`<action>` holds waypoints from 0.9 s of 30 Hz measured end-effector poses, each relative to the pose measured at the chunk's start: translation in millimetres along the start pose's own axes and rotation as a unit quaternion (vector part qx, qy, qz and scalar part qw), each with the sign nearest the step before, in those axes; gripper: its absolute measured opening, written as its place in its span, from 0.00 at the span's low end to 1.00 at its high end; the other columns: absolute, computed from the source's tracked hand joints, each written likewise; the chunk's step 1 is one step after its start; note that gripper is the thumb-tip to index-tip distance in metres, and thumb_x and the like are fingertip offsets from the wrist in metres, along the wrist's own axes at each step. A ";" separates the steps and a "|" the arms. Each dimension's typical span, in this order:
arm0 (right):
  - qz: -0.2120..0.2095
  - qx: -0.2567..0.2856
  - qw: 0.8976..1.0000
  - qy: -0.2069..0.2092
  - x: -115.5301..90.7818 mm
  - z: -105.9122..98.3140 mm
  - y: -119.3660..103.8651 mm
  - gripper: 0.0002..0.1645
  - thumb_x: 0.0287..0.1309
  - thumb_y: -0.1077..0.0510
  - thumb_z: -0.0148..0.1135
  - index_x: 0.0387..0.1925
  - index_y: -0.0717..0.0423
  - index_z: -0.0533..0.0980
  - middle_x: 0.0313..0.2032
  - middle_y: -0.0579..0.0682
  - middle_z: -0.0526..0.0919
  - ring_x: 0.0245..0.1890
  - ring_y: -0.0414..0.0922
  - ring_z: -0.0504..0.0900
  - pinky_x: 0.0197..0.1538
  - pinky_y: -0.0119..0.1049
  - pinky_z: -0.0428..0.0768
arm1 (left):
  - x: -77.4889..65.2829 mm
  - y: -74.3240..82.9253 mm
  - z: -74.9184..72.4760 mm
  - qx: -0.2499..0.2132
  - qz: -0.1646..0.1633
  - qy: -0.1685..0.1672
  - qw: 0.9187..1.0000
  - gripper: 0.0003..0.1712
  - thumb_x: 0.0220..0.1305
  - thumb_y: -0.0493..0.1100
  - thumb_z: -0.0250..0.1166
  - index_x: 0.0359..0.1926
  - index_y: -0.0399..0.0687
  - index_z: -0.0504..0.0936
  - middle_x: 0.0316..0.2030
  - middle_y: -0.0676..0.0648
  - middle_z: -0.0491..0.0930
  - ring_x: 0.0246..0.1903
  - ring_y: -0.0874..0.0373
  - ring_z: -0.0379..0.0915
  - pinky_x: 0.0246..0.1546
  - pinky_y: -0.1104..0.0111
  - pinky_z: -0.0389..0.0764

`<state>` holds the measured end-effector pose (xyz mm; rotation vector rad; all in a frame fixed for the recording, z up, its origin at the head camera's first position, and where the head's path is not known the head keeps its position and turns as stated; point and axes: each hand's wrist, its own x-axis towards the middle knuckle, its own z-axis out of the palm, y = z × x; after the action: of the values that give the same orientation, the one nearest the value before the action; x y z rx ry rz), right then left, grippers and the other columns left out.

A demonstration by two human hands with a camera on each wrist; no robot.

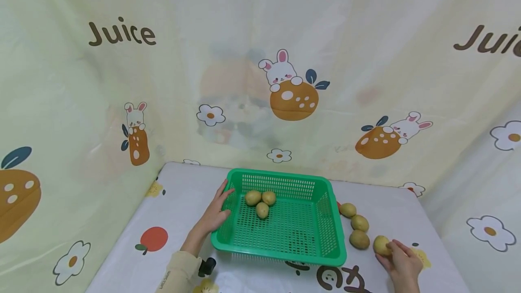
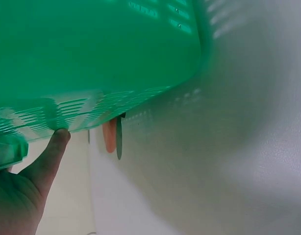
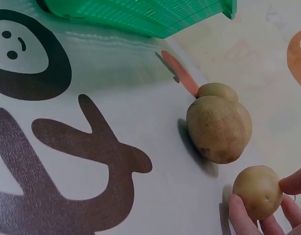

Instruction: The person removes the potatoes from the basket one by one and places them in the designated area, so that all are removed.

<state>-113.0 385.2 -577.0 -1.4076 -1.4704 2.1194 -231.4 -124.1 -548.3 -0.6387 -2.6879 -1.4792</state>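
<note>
A green plastic basket stands on the table with three potatoes in its left part. My left hand rests on the basket's left rim, fingers spread and fairly straight. In the left wrist view, one straight digit of that hand touches the basket; its other fingers are mostly hidden. To the right of the basket, my right hand pinches a potato between thumb and fingertips, seen closely as a pale, round potato in the right wrist view.
Three more potatoes lie in a row between the basket and my right hand. A small black object is by the left sleeve. Printed cloth covers the table, and a printed curtain hangs behind and at both sides.
</note>
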 end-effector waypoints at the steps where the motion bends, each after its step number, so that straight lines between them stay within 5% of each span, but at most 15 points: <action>1: -0.003 -0.002 1.000 0.000 -0.1 0.0 0.2 0.11 0.60 0.64 0.59 0.40 0.44 0.76 0.21 0.33 0.75 0.26 0.32 0.79 0.40 0.42 0.85 | 0.1 -0.4 0.2 -0.001 -0.003 -0.001 1.000 0.40 0.52 0.30 0.53 0.70 0.34 0.64 0.78 0.41 0.41 0.75 0.40 0.39 0.66 0.37 0.53; 11: -0.045 -0.032 0.998 -0.005 -10.8 2.8 -0.8 0.14 0.57 0.67 0.60 0.44 0.52 0.74 0.20 0.36 0.76 0.26 0.33 0.79 0.35 0.40 0.85 | 0.5 1.8 -0.3 -0.002 0.000 0.003 1.000 0.40 0.50 0.30 0.53 0.70 0.32 0.64 0.77 0.40 0.41 0.74 0.38 0.40 0.65 0.36 0.53; 15: -0.071 -0.029 0.997 0.001 -16.6 1.0 0.9 0.10 0.55 0.66 0.62 0.30 0.45 0.76 0.19 0.36 0.77 0.24 0.32 0.80 0.32 0.37 0.85 | 0.7 1.2 0.0 0.001 -0.002 0.002 1.000 0.40 0.51 0.29 0.53 0.70 0.33 0.64 0.78 0.41 0.41 0.75 0.39 0.39 0.66 0.37 0.53; 19: -0.084 -0.021 0.996 0.011 -20.0 -1.1 2.7 0.19 0.55 0.64 0.63 0.19 0.35 0.75 0.19 0.34 0.77 0.21 0.31 0.79 0.27 0.34 0.84 | 1.0 1.4 -0.2 0.006 0.003 0.004 1.000 0.40 0.50 0.29 0.53 0.69 0.32 0.65 0.77 0.39 0.41 0.74 0.37 0.40 0.65 0.36 0.54; 27: -0.120 -0.020 0.991 0.052 -26.3 1.1 -3.7 0.10 0.54 0.64 0.61 0.32 0.44 0.76 0.16 0.32 0.76 0.18 0.30 0.76 0.21 0.28 0.80 | 1.1 0.5 -0.3 0.002 0.008 0.008 1.000 0.39 0.50 0.28 0.53 0.69 0.32 0.65 0.77 0.39 0.42 0.74 0.37 0.41 0.65 0.36 0.53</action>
<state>-101.3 370.0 -558.7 -1.2610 -1.5621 1.8546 -232.3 -123.8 -547.5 -0.6432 -2.6682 -1.4674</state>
